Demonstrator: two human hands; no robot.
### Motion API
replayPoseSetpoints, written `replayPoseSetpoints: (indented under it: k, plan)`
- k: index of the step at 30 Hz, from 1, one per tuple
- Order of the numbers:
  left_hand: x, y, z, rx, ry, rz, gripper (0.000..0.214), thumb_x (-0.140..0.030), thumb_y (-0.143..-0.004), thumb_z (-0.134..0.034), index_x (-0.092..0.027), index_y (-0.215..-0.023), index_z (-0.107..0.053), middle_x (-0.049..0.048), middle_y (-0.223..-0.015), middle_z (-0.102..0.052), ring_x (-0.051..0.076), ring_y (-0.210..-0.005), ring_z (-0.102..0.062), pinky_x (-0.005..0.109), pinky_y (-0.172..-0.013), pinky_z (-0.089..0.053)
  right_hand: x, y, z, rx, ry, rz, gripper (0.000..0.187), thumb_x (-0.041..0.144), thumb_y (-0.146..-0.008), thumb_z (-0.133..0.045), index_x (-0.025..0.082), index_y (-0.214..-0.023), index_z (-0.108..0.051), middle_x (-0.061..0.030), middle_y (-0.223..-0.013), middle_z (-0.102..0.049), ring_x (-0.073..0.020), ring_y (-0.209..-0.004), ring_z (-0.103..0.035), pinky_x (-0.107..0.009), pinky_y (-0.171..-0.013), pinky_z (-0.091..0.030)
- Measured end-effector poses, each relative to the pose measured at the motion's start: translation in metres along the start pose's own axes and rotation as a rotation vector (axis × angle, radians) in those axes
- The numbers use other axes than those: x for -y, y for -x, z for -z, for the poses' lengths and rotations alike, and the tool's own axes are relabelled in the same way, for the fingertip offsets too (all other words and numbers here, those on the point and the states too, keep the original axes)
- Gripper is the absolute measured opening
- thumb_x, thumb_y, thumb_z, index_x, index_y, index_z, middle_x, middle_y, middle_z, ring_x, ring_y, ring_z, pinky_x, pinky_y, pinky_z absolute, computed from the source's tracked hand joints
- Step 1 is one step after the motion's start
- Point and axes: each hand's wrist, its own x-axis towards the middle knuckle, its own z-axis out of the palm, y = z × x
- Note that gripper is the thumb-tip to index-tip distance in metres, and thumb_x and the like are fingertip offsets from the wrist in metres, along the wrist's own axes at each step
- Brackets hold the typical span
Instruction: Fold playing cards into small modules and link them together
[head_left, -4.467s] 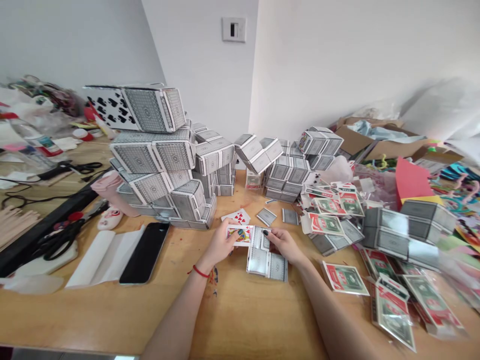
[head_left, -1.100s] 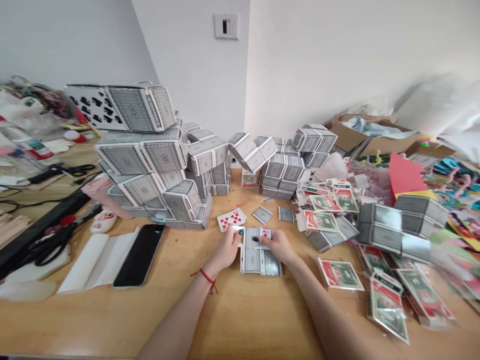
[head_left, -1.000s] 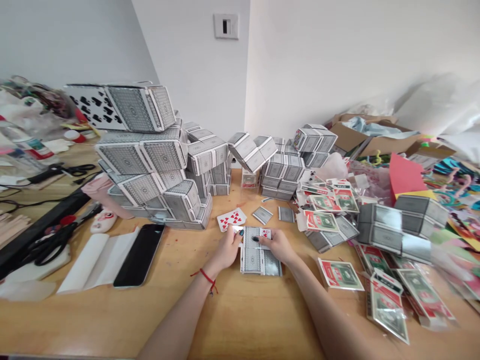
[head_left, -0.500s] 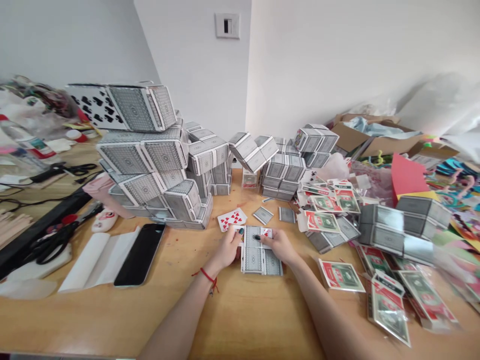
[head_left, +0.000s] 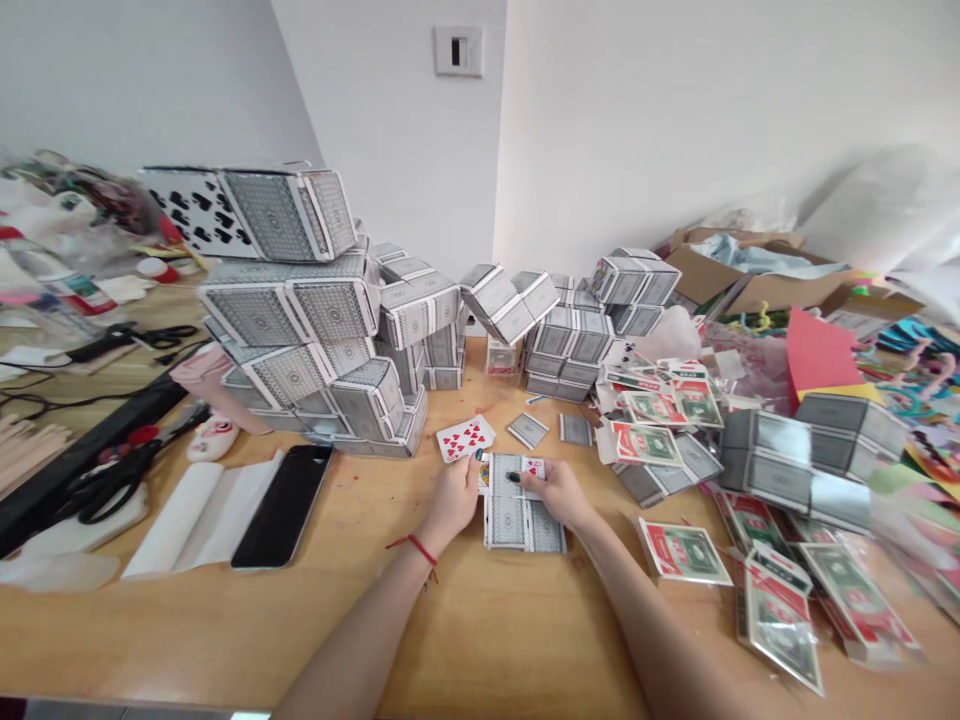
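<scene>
A small block of folded playing cards (head_left: 507, 522) with grey patterned backs lies between my hands on the wooden table. My right hand (head_left: 562, 494) grips its right side, the dark-nailed thumb pressed on top beside a red-suited card corner. At the block's upper left edge is my left hand (head_left: 454, 494), closed against a card flap with a coloured face; its lower fingers are mostly hidden. Just beyond lie a ten of hearts (head_left: 465, 438), face up, and two loose cards face down, one grey-backed card (head_left: 527, 430) tilted and another grey-backed card (head_left: 575, 429) straighter.
A tall stack of card blocks (head_left: 292, 310) stands left, with a lower card structure (head_left: 568, 335) at the back. Boxed card decks (head_left: 684, 553) and joined card blocks (head_left: 765, 460) crowd the right. A phone (head_left: 281, 508), white paper (head_left: 184, 525) and scissors (head_left: 112, 490) lie left.
My left hand has shifted slightly along the block's left edge, its thumb moving up, so more of the coloured card face shows. My right hand keeps its hold; the view moved slightly.
</scene>
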Motion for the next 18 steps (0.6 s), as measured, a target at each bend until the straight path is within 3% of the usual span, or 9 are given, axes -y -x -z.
replayPoseSetpoints:
  k: [18]
  plan:
    - [-0.003, 0.001, -0.006, 0.045, -0.229, 0.006, 0.031, -0.027, -0.086, -0.026, -0.016, -0.071, -0.05, 0.0074, -0.063, -0.059, 0.015, -0.055, -0.052, 0.024, -0.049, -0.028, 0.013, 0.003, -0.006, -0.026, 0.078, 0.01, 0.035, 0.047, -0.061, -0.062, 0.013, -0.062, -0.056, -0.0015, -0.056, -0.057, -0.0137, -0.052, -0.05, -0.023, -0.049, -0.038]
